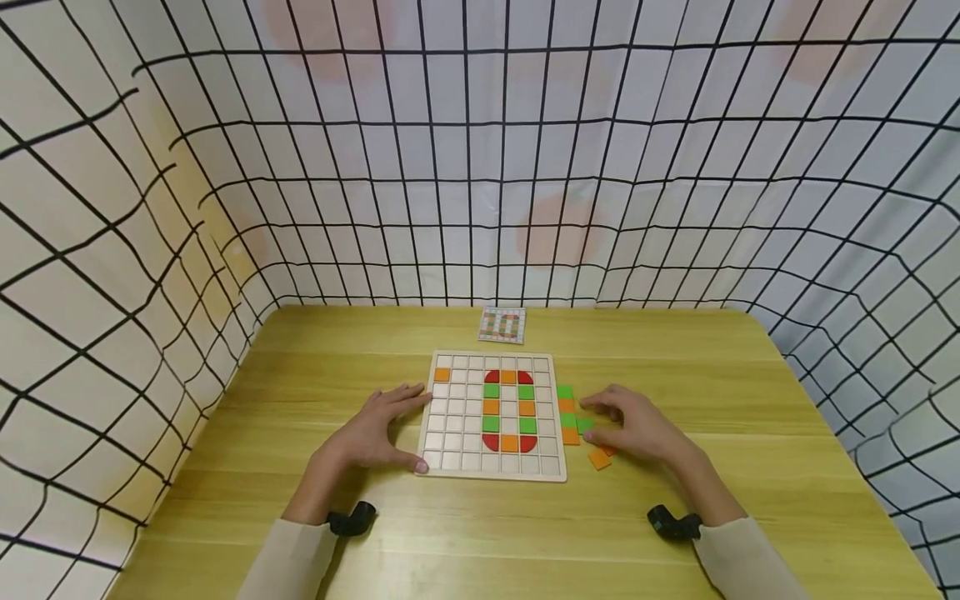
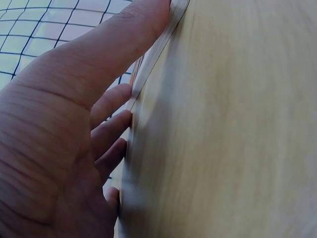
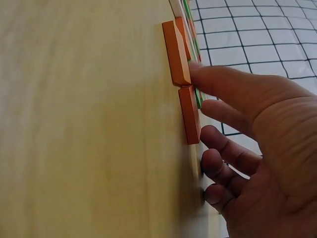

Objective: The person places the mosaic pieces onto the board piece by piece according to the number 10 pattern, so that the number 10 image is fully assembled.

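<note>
A square wooden grid board (image 1: pixel 456 468) lies on the table. On it, red, orange and green tiles form an upright ring, and a lone orange tile (image 1: pixel 442 375) sits at upper left. My left hand (image 1: pixel 370 431) spreads along the board's left side, thumb at the near corner and fingertips against the edge. To the right, my right hand (image 1: pixel 636 423) hovers low, its thumb tip by a green tile (image 1: pixel 584 427) and its fingers loosely bent. Loose orange tiles (image 1: pixel 599 458) lie below that hand; in the right wrist view, orange tiles (image 3: pixel 189 115) stand beside the thumb.
A column of green and orange tiles (image 1: pixel 567 406) lies along the board's right edge. Behind the board is a small pattern card (image 1: pixel 502 325) with a similar coloured grid. A white cloth with black grid lines (image 1: pixel 487 150) rises around the wooden table (image 1: pixel 480 542).
</note>
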The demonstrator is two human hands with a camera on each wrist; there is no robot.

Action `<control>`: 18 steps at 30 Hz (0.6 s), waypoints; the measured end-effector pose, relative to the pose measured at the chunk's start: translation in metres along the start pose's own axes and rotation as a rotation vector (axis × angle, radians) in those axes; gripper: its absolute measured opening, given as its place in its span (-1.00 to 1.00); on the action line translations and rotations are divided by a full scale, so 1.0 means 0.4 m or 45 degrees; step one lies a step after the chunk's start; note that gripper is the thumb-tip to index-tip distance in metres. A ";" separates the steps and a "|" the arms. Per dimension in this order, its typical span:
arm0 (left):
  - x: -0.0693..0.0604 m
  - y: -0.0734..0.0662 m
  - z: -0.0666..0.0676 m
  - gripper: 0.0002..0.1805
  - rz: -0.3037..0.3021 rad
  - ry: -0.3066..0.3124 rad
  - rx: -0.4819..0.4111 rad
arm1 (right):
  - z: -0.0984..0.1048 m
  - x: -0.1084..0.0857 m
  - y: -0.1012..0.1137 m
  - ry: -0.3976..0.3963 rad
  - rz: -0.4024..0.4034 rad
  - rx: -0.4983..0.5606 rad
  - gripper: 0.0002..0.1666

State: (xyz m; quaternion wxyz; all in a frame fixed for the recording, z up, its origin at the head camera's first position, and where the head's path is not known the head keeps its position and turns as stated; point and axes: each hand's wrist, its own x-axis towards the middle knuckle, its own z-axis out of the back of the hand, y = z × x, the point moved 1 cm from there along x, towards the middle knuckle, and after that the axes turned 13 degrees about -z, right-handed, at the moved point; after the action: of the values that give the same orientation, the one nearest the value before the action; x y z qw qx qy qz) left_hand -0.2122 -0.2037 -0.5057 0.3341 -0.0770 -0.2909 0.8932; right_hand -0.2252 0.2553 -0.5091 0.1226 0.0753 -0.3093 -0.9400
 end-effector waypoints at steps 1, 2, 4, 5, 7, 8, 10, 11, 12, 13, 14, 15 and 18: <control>-0.001 0.000 0.000 0.27 0.002 0.000 0.001 | 0.000 -0.003 -0.002 0.010 0.007 -0.004 -0.44; -0.002 0.000 0.000 0.27 0.002 0.000 0.001 | -0.001 -0.006 -0.003 0.015 0.017 -0.008 -0.46; -0.001 0.000 0.000 0.27 -0.001 0.002 0.003 | 0.000 -0.009 -0.004 0.013 0.015 0.000 -0.51; -0.001 0.000 0.000 0.27 0.000 0.002 0.005 | 0.001 -0.010 -0.004 0.009 0.010 0.008 -0.53; -0.001 0.000 0.000 0.28 0.002 0.006 0.007 | 0.002 -0.010 -0.006 0.006 0.017 0.018 -0.56; 0.000 0.000 -0.001 0.28 -0.003 0.005 0.008 | 0.001 -0.010 -0.005 0.004 0.011 0.022 -0.58; 0.000 0.000 -0.001 0.27 -0.005 0.004 0.007 | 0.000 -0.008 -0.005 0.003 -0.004 0.029 -0.62; 0.000 0.000 0.000 0.27 -0.007 0.002 0.006 | -0.001 -0.007 -0.006 0.004 -0.010 0.030 -0.63; 0.000 -0.001 0.000 0.27 -0.012 0.000 0.003 | -0.003 -0.006 -0.007 0.007 -0.010 0.026 -0.64; 0.000 -0.001 0.000 0.26 -0.015 -0.002 0.001 | -0.004 -0.005 -0.007 0.007 -0.014 0.023 -0.66; 0.000 -0.001 0.001 0.26 -0.020 -0.005 0.000 | -0.005 -0.004 -0.007 0.006 -0.018 0.020 -0.66; -0.001 -0.001 0.001 0.26 -0.019 -0.004 0.000 | -0.006 -0.002 -0.007 0.007 -0.016 0.017 -0.67; -0.002 -0.002 0.001 0.25 -0.021 -0.006 0.003 | -0.008 0.000 -0.004 0.009 -0.015 0.014 -0.69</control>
State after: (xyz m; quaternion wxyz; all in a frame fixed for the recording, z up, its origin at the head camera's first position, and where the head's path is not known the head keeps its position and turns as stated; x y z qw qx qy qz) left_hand -0.2113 -0.2040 -0.5048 0.3410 -0.0722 -0.2914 0.8909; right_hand -0.2248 0.2549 -0.5126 0.1176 0.0810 -0.3134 -0.9388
